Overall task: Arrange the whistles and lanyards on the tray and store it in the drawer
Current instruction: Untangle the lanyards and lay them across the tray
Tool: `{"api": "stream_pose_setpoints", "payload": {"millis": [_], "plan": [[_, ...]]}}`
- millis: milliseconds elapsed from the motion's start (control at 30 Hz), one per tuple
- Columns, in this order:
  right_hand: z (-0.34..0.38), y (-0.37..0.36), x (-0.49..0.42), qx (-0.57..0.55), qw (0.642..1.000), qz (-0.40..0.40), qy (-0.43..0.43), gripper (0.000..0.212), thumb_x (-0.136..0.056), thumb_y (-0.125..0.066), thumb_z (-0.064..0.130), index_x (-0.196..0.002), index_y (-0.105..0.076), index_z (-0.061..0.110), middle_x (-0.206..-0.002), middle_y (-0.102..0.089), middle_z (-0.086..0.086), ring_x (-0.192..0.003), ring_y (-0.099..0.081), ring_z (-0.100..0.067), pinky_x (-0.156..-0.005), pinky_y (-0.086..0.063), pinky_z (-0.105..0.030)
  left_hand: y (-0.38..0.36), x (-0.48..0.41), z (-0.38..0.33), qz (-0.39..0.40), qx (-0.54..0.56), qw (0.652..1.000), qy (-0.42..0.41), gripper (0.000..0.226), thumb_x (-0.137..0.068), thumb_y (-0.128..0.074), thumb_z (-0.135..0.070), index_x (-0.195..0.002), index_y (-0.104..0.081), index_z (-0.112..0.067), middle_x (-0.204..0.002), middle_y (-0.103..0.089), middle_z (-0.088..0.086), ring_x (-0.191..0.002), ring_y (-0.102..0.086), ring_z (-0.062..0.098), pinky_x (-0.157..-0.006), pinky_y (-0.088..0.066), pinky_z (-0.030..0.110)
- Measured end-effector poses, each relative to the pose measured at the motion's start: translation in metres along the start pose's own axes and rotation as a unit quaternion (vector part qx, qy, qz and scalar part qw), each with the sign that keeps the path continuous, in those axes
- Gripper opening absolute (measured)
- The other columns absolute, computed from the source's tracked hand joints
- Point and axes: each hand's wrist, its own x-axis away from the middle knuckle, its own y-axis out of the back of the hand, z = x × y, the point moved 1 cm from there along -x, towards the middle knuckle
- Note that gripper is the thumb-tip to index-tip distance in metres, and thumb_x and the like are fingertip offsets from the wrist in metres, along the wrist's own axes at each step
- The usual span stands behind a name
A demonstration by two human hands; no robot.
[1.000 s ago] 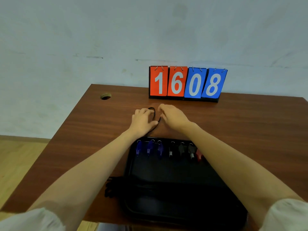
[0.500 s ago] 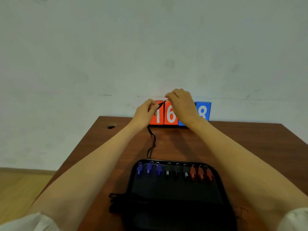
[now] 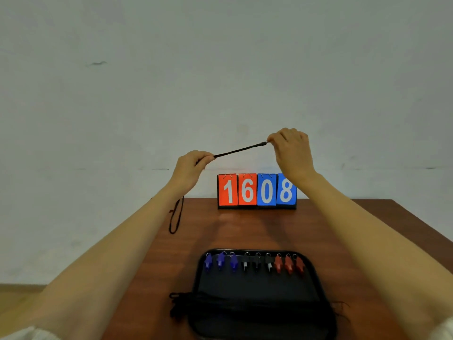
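We hold both arms raised in front of the wall, our left hand (image 3: pixel 190 165) and right hand (image 3: pixel 291 149) each pinching an end section of a black lanyard (image 3: pixel 239 150) so that it runs taut between them, sloping up toward the right, while its loose loop hangs down beside the left forearm. Below on the wooden table (image 3: pixel 245 231) lies the black tray (image 3: pixel 259 290) with a row of nine whistles (image 3: pixel 256 262) along its far edge, three blue, three black, three red, and a heap of dark lanyards (image 3: pixel 181 303) draped over its near left edge. The scoreboard (image 3: pixel 257 191) reading 1608 stands at the far edge, its right end partly hidden by our right wrist.
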Motion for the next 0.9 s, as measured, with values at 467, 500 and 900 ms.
{"api": "stream_pose_setpoints", "payload": {"millis": [467, 500, 900], "plan": [[-0.045, 0.023, 0.109, 0.068, 0.965, 0.214, -0.137, 0.025, -0.09, -0.048, -0.001, -0.11, -0.059, 0.008, -0.11, -0.059, -0.011, -0.102, -0.051, -0.031, -0.092, -0.033, -0.039, -0.01, 0.077, 0.061, 0.065, -0.135, 0.982, 0.117, 0.02, -0.098, -0.043, -0.019, -0.102, -0.061, -0.012, -0.09, -0.067, 0.007, -0.075, -0.057, 0.025, -0.069, -0.044, 0.034], [-0.046, 0.023, 0.118, 0.075, 0.961, 0.23, -0.138, 0.025, -0.09, -0.047, 0.0, -0.112, -0.059, 0.008, -0.111, -0.059, -0.011, -0.104, -0.051, -0.031, -0.093, -0.033, -0.039, -0.013, 0.083, 0.063, 0.057, -0.13, 0.981, 0.129, 0.016, -0.097, -0.045, -0.022, -0.097, -0.059, -0.013, -0.086, -0.067, 0.006, -0.071, -0.056, 0.024, -0.065, -0.042, 0.033], [-0.03, 0.037, 0.219, 0.07, 0.831, 0.54, -0.112, 0.025, -0.092, -0.042, 0.005, -0.104, -0.062, 0.015, -0.112, -0.064, -0.007, -0.103, -0.056, -0.028, -0.087, -0.039, -0.039, -0.054, 0.172, 0.116, 0.18, -0.173, 0.936, 0.249, 0.008, -0.09, -0.06, -0.025, -0.089, -0.063, -0.017, -0.1, -0.068, 0.008, -0.093, -0.061, 0.026, -0.08, -0.051, 0.037]]}}
